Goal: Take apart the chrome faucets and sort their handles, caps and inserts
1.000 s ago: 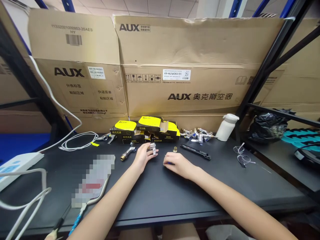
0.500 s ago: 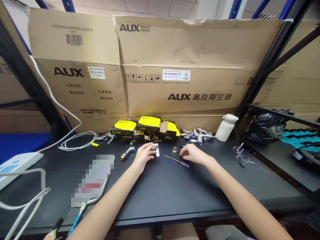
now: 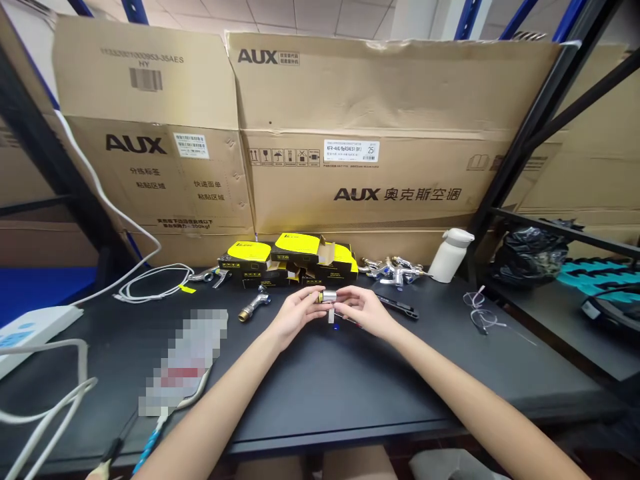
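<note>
Just above the table's middle, my two hands meet around a chrome faucet handle (image 3: 329,296), a short shiny cylinder with a flat lever hanging down. My left hand (image 3: 296,313) grips its left end, where a brass-coloured fitting (image 3: 321,297) shows by the fingertips. Thumb and fingers of my right hand (image 3: 367,310) close on the right end. Below them a small blue cap (image 3: 336,327) lies on the table. A screwdriver (image 3: 354,321) is mostly hidden by my right hand. To the right of that hand lies a long black tool (image 3: 400,307), its kind unclear.
A faucet body (image 3: 254,305) with a brass end lies left of my hands. Yellow-and-black boxes (image 3: 297,247) are stacked behind, beside a pile of chrome faucets (image 3: 395,270). A white bottle (image 3: 451,256), eyeglasses (image 3: 481,313) and a coiled white cable (image 3: 150,283) stand or lie farther out.
My left hand has lifted the chrome handle and moved right. My right hand has moved left to meet it, uncovering the black tool. The brass fitting has left its spot on the table.
</note>
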`<state>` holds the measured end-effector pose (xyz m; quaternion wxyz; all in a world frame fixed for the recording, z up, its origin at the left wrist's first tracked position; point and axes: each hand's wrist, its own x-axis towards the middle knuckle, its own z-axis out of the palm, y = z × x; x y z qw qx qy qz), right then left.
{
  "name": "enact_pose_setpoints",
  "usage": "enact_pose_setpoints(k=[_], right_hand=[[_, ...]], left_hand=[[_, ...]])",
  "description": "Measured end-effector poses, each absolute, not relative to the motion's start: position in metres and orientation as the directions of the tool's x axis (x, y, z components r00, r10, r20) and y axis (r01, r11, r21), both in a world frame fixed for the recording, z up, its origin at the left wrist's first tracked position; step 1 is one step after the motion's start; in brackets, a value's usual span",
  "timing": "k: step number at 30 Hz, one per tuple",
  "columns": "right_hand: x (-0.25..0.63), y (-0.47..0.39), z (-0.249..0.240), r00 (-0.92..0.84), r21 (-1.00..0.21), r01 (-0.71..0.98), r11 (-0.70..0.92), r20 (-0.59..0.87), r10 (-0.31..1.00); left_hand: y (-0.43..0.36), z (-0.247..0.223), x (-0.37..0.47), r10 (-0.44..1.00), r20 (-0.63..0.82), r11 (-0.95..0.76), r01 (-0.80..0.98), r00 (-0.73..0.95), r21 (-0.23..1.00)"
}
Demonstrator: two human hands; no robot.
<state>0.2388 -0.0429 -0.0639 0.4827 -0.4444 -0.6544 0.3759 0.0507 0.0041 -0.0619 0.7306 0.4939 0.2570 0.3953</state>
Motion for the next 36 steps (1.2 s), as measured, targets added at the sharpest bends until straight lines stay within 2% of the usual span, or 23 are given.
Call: enact_pose_setpoints(k=[8, 12, 14, 16, 18, 24, 31, 36], right_hand=[[0.240, -0.041, -0.059, -0.098, -0.966, 0.025, 0.259, 0.255, 0.962], [0.260, -0.034, -0.051, 0.190, -0.948, -0.005, 0.320, 0.313, 0.931], [0.277, -0.029, -0.049, 0.303, -0.933, 0.143, 0.330, 0.359, 0.883], [0.292, -0.026, -0.051, 0.289, -0.886, 0.362, 0.291, 0.404, 0.868], [0.299, -0.024, -0.055, 0.220, -0.838, 0.486, 0.248, 0.392, 0.893], [0.283, -0.022, -0.070, 0.031, -0.804, 0.548, 0.229, 0.293, 0.956], [0.274, -0.020, -0.053, 0.035, -0.636, 0.739, 0.224, 0.368, 0.929], [0.269, -0.015, -0.048, -0.013, -0.581, 0.793, 0.185, 0.286, 0.958]], left_hand=[[0.001, -0.060, 0.051, 0.790, 0.019, 0.175, -0.256, 0.612, 0.951], [0.005, -0.059, 0.050, 0.873, -0.046, 0.195, -0.261, 0.485, 0.945], [0.010, -0.062, 0.049, 0.922, -0.113, 0.223, -0.268, 0.370, 0.937], [0.015, -0.065, 0.047, 0.948, -0.157, 0.236, -0.279, 0.278, 0.931], [0.019, -0.067, 0.045, 0.963, -0.158, 0.221, -0.305, 0.218, 0.926], [0.023, -0.064, 0.039, 0.990, -0.129, 0.143, -0.416, 0.061, 0.898], [0.026, -0.063, 0.038, 0.991, -0.131, 0.127, -0.460, 0.023, 0.879], [0.026, -0.064, 0.037, 0.993, -0.113, 0.113, -0.471, 0.029, 0.875]])
